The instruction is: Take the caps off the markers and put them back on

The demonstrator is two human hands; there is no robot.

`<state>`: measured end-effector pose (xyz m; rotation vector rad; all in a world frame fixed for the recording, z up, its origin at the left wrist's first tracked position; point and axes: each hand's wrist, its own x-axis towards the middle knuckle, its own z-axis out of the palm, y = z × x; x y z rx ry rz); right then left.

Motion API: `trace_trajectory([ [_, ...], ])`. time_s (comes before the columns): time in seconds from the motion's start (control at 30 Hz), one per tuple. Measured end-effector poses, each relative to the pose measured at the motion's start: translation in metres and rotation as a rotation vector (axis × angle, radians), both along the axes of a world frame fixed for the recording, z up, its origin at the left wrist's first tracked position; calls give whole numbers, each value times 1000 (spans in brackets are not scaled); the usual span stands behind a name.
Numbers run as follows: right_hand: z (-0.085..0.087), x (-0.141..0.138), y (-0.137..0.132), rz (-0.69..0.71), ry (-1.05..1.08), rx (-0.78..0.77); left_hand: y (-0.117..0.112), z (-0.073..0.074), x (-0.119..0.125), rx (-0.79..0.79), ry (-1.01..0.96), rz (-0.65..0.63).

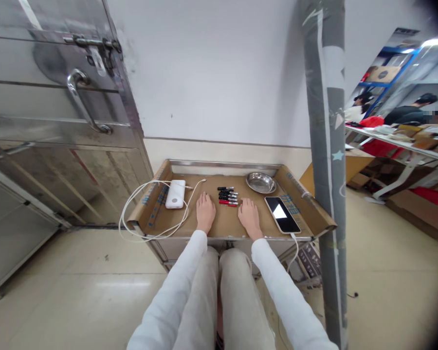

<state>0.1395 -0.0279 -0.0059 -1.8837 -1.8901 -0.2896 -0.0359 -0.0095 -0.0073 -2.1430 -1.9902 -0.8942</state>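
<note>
My left hand (205, 212) lies flat, palm down, on the cardboard-covered table (226, 222), fingers stretched out and holding nothing. My right hand (249, 216) rests the same way a little to the right, also holding nothing. Between and just beyond the two hands lies a row of several black and red markers (228, 195). A round metal bowl (261, 183) sits beyond my right hand. A smartphone (282, 214) with a lit screen lies to the right of my right hand. A white power bank (175, 193) lies left of my left hand.
A white cable (138, 214) loops from the power bank over the table's left edge. A large steel door (58, 112) stands at left. A grey padded pillar (326, 160) rises at right. Other people sit at a table (397, 141) far right. My knees are under the table.
</note>
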Motion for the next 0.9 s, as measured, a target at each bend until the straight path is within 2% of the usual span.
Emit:
trace_trajectory([
  [0.1, 6, -2, -3, 47, -9, 64, -4, 5, 0, 14, 10, -37],
  [0.27, 10, -3, -6, 289, -32, 59, -6, 9, 2, 51, -21, -387],
  [0.33, 9, -2, -5, 328, -27, 45, -3, 8, 3, 26, -28, -439],
  [0.53, 5, 2, -2, 337, 59, 1, 3, 4, 3, -35, -106, -487],
  [0.63, 5, 3, -4, 288, 42, 10, 3, 7, 3, -25, -121, -500],
  [0.73, 7, 2, -7, 230, -42, 23, 4, 10, 3, 38, -131, -466],
  [0.9, 12, 1, -4, 251, -81, 63, 11, 12, 3, 119, -147, -392],
])
